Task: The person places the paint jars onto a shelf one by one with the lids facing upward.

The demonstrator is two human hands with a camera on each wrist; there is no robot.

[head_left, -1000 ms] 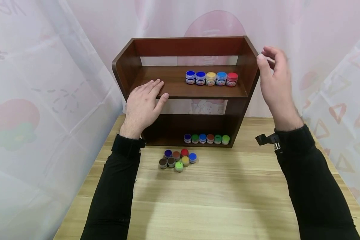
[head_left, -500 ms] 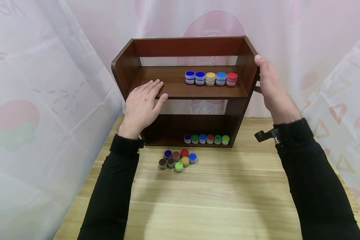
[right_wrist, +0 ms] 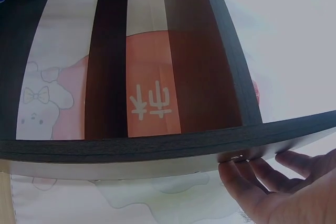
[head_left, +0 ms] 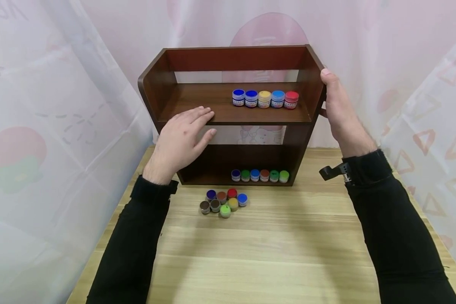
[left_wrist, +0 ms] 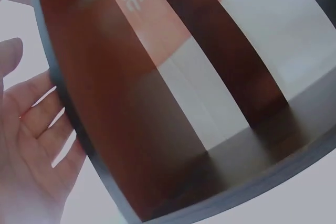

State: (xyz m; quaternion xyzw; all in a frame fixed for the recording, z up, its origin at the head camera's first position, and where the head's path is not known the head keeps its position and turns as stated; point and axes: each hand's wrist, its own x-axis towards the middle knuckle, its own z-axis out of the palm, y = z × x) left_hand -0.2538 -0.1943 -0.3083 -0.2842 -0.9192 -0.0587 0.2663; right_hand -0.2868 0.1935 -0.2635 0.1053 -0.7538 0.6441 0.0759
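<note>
A dark brown wooden shelf (head_left: 235, 118) with two levels stands on the table. My left hand (head_left: 180, 139) lies at the front edge of the upper board with its fingers extended; the left wrist view shows its fingers (left_wrist: 42, 114) beside a dark panel edge. At the shelf's right side panel, my right hand (head_left: 342, 114) grips the edge, thumb in front, with fingertips (right_wrist: 268, 174) against the outer face. Several paint jars (head_left: 264, 99) with blue, yellow and red lids stand in a row on the upper level. Another row of jars (head_left: 264, 175) lines the lower level.
Several more small paint jars (head_left: 225, 210) are clustered on the light wooden table (head_left: 273, 245) in front of the shelf. Pale printed curtains (head_left: 30, 160) hang behind and along both sides.
My right hand has moved left from beside the shelf and taken hold of its right side panel. The left hand has shifted slightly along the upper board's front edge. The jars remain in place.
</note>
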